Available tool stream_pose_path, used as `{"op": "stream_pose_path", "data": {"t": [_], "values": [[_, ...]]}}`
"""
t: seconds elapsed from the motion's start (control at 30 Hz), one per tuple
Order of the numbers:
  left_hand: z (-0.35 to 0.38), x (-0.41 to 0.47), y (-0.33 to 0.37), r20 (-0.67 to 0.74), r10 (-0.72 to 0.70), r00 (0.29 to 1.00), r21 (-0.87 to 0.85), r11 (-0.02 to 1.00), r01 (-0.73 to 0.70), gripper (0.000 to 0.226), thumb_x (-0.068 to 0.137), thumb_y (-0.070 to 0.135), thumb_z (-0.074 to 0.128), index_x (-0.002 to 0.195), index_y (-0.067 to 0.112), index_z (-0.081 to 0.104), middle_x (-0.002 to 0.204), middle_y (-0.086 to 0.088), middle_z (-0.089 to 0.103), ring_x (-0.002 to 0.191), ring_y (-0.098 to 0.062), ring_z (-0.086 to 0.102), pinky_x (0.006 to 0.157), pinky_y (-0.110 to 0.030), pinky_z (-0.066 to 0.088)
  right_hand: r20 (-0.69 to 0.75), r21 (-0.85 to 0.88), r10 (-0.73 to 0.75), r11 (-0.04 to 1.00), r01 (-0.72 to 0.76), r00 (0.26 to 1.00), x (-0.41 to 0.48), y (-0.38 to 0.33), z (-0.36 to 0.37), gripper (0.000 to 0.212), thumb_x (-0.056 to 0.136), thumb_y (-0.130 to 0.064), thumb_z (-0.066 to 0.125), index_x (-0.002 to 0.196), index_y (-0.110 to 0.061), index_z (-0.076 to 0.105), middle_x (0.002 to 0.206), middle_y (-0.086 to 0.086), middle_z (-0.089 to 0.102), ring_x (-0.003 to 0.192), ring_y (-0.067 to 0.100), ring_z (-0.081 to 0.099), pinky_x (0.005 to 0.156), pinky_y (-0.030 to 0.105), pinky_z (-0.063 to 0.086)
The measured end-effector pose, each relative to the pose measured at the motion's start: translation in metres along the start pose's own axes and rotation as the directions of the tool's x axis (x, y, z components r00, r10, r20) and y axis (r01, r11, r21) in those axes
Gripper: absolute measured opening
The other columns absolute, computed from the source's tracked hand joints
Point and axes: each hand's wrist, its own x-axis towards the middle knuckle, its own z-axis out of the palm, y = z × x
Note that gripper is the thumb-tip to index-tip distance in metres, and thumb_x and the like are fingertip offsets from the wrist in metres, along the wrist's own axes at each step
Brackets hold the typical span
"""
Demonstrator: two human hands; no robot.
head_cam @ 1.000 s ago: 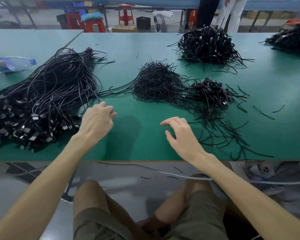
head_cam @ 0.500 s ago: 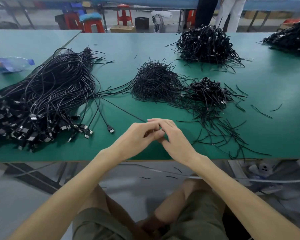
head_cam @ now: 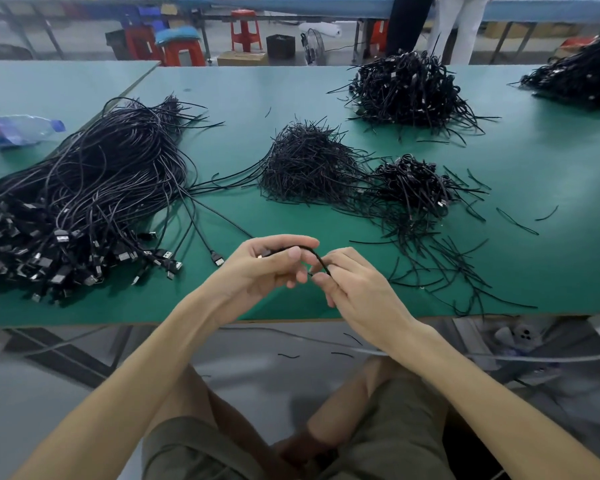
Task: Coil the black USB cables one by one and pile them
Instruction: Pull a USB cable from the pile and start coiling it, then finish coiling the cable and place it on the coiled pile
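Grip check: left hand (head_cam: 260, 268) and right hand (head_cam: 357, 289) both pinch one black USB cable (head_cam: 317, 257) over the near edge of the tabletop (head_cam: 257, 84). Looks light and floppy, so I'd hold close to one end.

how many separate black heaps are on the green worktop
5: the loose USB cable bundle at left, a heap of short strands at centre, a small coiled pile right of it, a bigger pile behind, a fifth pile cut off far right. Others may lie outside view.
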Motion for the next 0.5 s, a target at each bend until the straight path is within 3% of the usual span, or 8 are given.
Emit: {"op": "stream_pose_path", "data": {"t": [0.17,0.27,0.4,0.5], "values": [[0.0,0.0,-0.003,-0.033,-0.072,0.997,-0.154,0.986,0.066,0.037,0.087,0.035,0.076,0.116,0.011,0.074,0.091,0.005,0.066,0.072,-0.01,0.059,0.072,-0.022,0.051,0.001,-0.021,-0.029,0.999,0.029,1.0,-0.004,0.001,0.0,0.04,0.104,-0.02,0.052,0.068,-0.005,0.059,0.089,0.007,0.065,0.093,0.03,0.061,0.081,0.043,0.051],[0.003,-0.001,-0.005,-0.055,-0.067,0.996,-0.192,0.98,0.056,0.028,0.088,0.039,0.076,0.102,0.015,0.073,0.096,0.0,0.059,0.083,-0.012,0.056,0.081,-0.025,0.051,0.045,-0.063,-0.072,0.995,0.075,0.996,-0.007,-0.002,0.006,0.038,0.104,-0.027,0.052,0.078,-0.002,0.064,0.086,0.006,0.064,0.088,0.03,0.06,0.078,0.046,0.051],[0.012,0.0,-0.005,-0.035,-0.013,0.999,-0.246,0.969,0.004,0.024,0.103,0.033,0.052,0.091,0.017,0.066,0.119,-0.005,0.067,0.111,-0.022,0.063,0.103,-0.035,0.049,0.054,-0.026,-0.076,0.997,0.077,0.996,-0.004,-0.01,0.015,0.039,0.104,-0.027,0.053,0.079,0.002,0.064,0.082,0.009,0.061,0.085,0.03,0.057,0.08,0.045,0.052],[0.018,0.001,0.003,-0.001,0.021,1.0,-0.309,0.951,-0.02,0.03,0.106,0.031,0.046,0.088,0.016,0.064,0.111,-0.005,0.068,0.103,-0.022,0.067,0.102,-0.036,0.049,0.125,0.135,-0.012,0.991,-0.005,0.992,-0.003,-0.014,0.019,0.041,0.104,-0.022,0.051,0.076,0.006,0.061,0.079,0.013,0.06,0.087,0.032,0.055,0.084,0.047,0.05]]}}
